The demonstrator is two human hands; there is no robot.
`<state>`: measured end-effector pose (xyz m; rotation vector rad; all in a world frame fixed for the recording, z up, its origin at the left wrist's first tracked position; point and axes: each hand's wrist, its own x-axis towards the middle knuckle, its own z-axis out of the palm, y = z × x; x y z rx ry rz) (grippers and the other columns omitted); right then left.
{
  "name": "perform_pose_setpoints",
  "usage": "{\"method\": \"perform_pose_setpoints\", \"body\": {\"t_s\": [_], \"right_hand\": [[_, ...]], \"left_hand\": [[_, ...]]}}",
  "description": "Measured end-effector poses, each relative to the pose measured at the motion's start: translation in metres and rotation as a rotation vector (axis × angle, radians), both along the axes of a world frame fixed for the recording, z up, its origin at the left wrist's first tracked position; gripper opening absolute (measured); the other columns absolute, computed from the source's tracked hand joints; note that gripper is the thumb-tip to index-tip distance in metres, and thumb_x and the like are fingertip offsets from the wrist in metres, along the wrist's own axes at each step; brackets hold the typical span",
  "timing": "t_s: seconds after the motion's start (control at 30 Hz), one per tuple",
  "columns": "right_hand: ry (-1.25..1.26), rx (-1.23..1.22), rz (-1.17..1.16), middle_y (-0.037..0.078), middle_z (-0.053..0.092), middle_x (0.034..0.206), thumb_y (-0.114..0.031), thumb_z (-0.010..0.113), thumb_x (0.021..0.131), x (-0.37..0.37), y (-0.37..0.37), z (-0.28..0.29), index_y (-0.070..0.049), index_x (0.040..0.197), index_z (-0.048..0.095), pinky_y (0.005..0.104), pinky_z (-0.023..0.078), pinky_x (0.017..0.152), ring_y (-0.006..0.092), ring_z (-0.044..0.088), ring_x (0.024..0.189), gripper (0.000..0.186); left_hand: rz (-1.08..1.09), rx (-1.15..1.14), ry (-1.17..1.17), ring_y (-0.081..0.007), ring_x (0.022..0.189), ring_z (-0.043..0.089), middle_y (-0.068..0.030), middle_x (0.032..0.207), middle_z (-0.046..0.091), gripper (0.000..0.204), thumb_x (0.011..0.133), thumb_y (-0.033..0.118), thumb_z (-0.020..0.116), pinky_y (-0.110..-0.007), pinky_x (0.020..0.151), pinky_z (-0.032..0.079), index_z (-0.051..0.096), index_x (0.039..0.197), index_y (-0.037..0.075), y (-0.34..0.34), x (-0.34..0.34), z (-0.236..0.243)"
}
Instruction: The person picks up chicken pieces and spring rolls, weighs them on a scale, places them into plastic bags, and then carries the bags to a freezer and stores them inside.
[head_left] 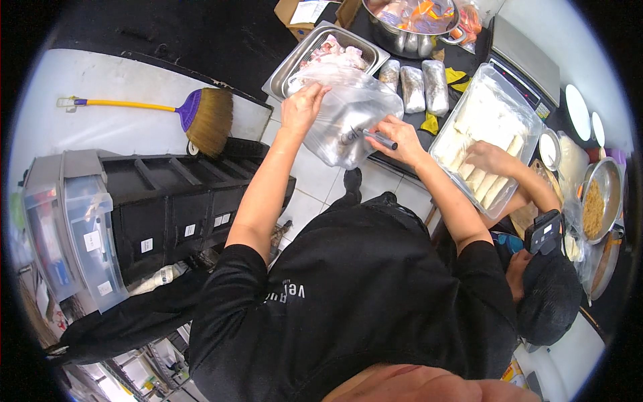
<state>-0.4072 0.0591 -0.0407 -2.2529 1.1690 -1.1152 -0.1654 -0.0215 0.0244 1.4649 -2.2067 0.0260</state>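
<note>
My left hand (pixel 305 107) pinches the gathered edge of a clear plastic bag (pixel 365 97) and holds it up at the table's edge. In my right hand (pixel 400 142) is a dark marker pen (pixel 381 139), its tip end against the bag, where dark handwriting shows. What is inside the bag is hard to make out. Just behind the bag, a steel pan (pixel 273 86) holds pale pink raw meat (pixel 333 52). Several wrapped rolls (pixel 413 88) lie on the table beyond my right hand.
A co-worker's blurred hand (pixel 492 159) reaches over a clear plastic tub (pixel 439 149) of pale rolls (pixel 494 189) at right. Behind stand a steel pot (pixel 402 41) and a scale (pixel 526 57). A steel bowl (pixel 615 175) holds brown crumbs. Black bins (pixel 144 214) and a broom (pixel 206 120) are at left.
</note>
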Motion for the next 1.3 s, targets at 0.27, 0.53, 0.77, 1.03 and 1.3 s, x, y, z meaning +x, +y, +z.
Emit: {"method": "perform_pose_setpoints", "body": {"t_s": [0.27, 0.53, 0.77, 1.03, 1.3], "right_hand": [[0.046, 0.061, -0.003, 0.009, 0.061, 0.081, -0.025, 0.072, 0.078, -0.01, 0.005, -0.001, -0.01, 0.084, 0.063, 0.0354, 0.05, 0.062, 0.0253, 0.061, 0.071, 0.018], [-0.008, 0.046, -0.019, 0.008, 0.06, 0.077, -0.024, 0.073, 0.077, -0.012, 0.0, 0.006, -0.01, 0.083, 0.063, 0.0352, 0.05, 0.061, 0.0246, 0.061, 0.069, 0.018], [0.058, 0.069, -0.016, 0.007, 0.061, 0.081, -0.023, 0.073, 0.077, -0.014, 0.003, -0.001, -0.01, 0.084, 0.064, 0.0341, 0.05, 0.062, 0.0241, 0.062, 0.072, 0.017], [-0.05, 0.11, -0.064, 0.009, 0.062, 0.082, -0.026, 0.072, 0.078, -0.022, 0.0, 0.004, -0.01, 0.088, 0.065, 0.0347, 0.051, 0.067, 0.0255, 0.062, 0.074, 0.02], [-0.649, 0.514, -0.144, 0.0, 0.064, 0.078, -0.015, 0.074, 0.081, -0.031, 0.009, 0.024, -0.005, 0.093, 0.061, 0.0204, 0.045, 0.064, 0.0051, 0.057, 0.071, 0.02]], "left_hand": [[-0.021, -0.011, 0.01, -0.0331, 0.069, 0.063, -0.0101, 0.076, 0.065, 0.025, 0.089, 0.034, 0.06, -0.042, 0.057, 0.049, 0.062, 0.082, 0.01, 0.0, 0.001, -0.001], [-0.015, -0.017, -0.011, -0.0337, 0.068, 0.063, -0.0106, 0.075, 0.065, 0.024, 0.089, 0.033, 0.06, -0.042, 0.057, 0.049, 0.063, 0.083, 0.01, 0.0, 0.0, -0.001], [-0.007, 0.007, -0.008, -0.0323, 0.071, 0.065, -0.0104, 0.079, 0.066, 0.022, 0.09, 0.032, 0.06, -0.041, 0.059, 0.05, 0.064, 0.084, 0.01, 0.001, -0.001, 0.002], [0.013, 0.034, -0.015, -0.0319, 0.072, 0.065, -0.0101, 0.079, 0.066, 0.023, 0.089, 0.034, 0.06, -0.04, 0.06, 0.05, 0.065, 0.085, 0.011, 0.004, -0.003, 0.002], [-0.13, 0.2, 0.092, -0.0333, 0.067, 0.063, -0.0137, 0.071, 0.063, 0.023, 0.089, 0.032, 0.061, -0.042, 0.059, 0.048, 0.065, 0.085, 0.009, 0.013, -0.003, 0.0]]}}
